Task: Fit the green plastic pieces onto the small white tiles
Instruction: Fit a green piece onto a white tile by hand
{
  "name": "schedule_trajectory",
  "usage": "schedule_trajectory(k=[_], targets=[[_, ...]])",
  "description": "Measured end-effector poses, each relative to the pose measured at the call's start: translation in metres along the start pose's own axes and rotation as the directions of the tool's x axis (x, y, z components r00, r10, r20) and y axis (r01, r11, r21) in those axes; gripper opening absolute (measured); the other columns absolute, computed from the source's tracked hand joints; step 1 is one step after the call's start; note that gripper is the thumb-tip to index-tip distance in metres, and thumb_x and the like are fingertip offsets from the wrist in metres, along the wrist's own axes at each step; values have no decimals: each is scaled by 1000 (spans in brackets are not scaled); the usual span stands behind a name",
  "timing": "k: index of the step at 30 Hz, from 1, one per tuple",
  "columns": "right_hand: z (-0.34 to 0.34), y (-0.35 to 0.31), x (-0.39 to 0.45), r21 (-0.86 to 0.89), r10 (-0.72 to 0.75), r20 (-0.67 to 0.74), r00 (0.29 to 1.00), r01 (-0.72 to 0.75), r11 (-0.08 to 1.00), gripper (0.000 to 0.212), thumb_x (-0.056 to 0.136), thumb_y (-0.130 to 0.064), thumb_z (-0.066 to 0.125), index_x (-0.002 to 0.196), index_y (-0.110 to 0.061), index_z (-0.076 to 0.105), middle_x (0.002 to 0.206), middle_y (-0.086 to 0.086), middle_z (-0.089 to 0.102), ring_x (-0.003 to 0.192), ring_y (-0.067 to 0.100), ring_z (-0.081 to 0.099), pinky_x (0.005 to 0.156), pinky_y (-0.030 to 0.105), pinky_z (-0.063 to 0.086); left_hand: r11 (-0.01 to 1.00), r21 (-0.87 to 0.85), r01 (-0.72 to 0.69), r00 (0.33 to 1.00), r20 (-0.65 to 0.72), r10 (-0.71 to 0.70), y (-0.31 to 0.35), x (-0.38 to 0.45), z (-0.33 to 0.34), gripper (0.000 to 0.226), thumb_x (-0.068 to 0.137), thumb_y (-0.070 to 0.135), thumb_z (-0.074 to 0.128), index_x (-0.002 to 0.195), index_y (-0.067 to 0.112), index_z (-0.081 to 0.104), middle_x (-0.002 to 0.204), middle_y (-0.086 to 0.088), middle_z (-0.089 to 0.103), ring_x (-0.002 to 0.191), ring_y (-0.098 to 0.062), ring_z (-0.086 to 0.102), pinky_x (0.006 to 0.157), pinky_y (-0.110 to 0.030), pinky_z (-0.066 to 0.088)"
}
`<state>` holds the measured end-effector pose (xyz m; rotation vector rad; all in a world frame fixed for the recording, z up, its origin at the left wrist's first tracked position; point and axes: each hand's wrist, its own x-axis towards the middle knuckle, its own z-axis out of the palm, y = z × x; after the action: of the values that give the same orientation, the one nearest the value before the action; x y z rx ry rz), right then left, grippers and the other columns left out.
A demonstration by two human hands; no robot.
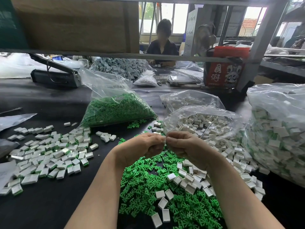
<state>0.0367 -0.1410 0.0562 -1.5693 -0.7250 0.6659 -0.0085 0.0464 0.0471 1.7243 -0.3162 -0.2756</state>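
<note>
Green plastic pieces [165, 192], small bright fork-shaped parts, lie heaped on the black desk [41, 210] directly below a worker's two bare hands. Small white tiles [191, 180], shallow rectangular shells with raised rims, are scattered over the right side of the heap and spill from an open clear bag [203, 121] just behind the hands. The left hand [145, 146] and right hand [183, 144] meet fingertip to fingertip above the heap, both with fingers curled, pinching a small pale part [165, 140] between them; whether it is a tile cannot be told. To the left, a spread of white tiles showing green edges [51, 154] covers the desk. A sealed clear bag of green pieces [115, 109] lies behind it, and a large clear bag of green-edged tiles [279, 134] stands at the far right. Across the desk, beyond a grey shelf rail [115, 55], a second person [162, 43] sits at work beside a red printed box [224, 70].
</note>
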Motion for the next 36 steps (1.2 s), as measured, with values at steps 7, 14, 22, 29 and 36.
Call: schedule_trajectory(k=[7, 14, 22, 29, 36], targets=[[7, -1, 5, -32, -30, -125, 992, 26, 999, 15, 99, -17, 50, 96, -4, 58, 57, -13, 48, 50, 2, 38, 49, 14, 29, 998, -18, -55, 997, -64, 54, 0, -2, 0, 30, 101, 28, 43, 73, 22, 48, 65, 8, 38, 56, -6, 30, 50, -16, 27], [20, -2, 13, -302, -169, -362, 917, 56, 952, 28, 103, -19, 45, 78, -14, 56, 57, -6, 45, 47, 3, 38, 46, 18, 32, 995, -67, -76, 979, -195, 62, 0, 4, 6, 26, 106, 14, 37, 86, 10, 53, 66, 7, 44, 52, 3, 43, 51, -7, 38], [21, 1, 14, -221, -203, -374, 905, 126, 967, 31, 103, -13, 43, 72, -14, 47, 59, -4, 39, 52, 9, 33, 52, 27, 27, 995, -47, -84, 983, -164, 76, 0, 5, 5, 32, 104, 24, 40, 72, 19, 47, 63, 7, 40, 53, -4, 34, 49, -14, 32], [20, 1, 12, -321, -213, -318, 924, 106, 941, 32, 102, -13, 45, 71, -19, 49, 59, -5, 39, 51, 6, 35, 50, 20, 29, 997, -27, -75, 989, -129, 71, -4, 4, 3, 30, 96, 33, 43, 68, 23, 44, 62, 7, 39, 55, -9, 30, 48, -17, 26], [24, 7, 16, -68, -155, -293, 943, 141, 988, 29, 103, -12, 42, 75, -14, 50, 54, -10, 38, 47, 2, 33, 47, 16, 28, 996, -64, -69, 994, -88, 63, -2, 1, -1, 29, 96, 34, 45, 69, 24, 48, 64, 8, 38, 54, -7, 30, 49, -16, 26]])
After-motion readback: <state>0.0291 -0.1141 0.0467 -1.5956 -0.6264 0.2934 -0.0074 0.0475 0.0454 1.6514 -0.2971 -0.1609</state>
